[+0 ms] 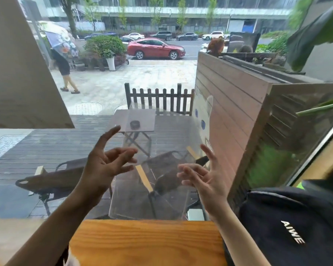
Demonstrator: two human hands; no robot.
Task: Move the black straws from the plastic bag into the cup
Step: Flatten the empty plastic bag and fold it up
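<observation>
Oddly, no black straws, plastic bag or cup in view; probably below frame, nearer than wooden counter [146, 240] edge. Left hand [104, 166] and right hand [204, 181] raised above counter's far edge, palms facing, fingers spread, holding nothing. Neither hand clearly nearer; straw axis cannot be told. Black backpack [288, 223] just right of counter.

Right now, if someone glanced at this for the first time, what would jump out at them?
Two raised hands fill the middle, the left hand and the right hand, fingers spread and holding nothing. Below them lies a wooden tabletop, with a black bag lettered AIWE at the lower right. Through the window, a red car is parked across the paved street.
</observation>
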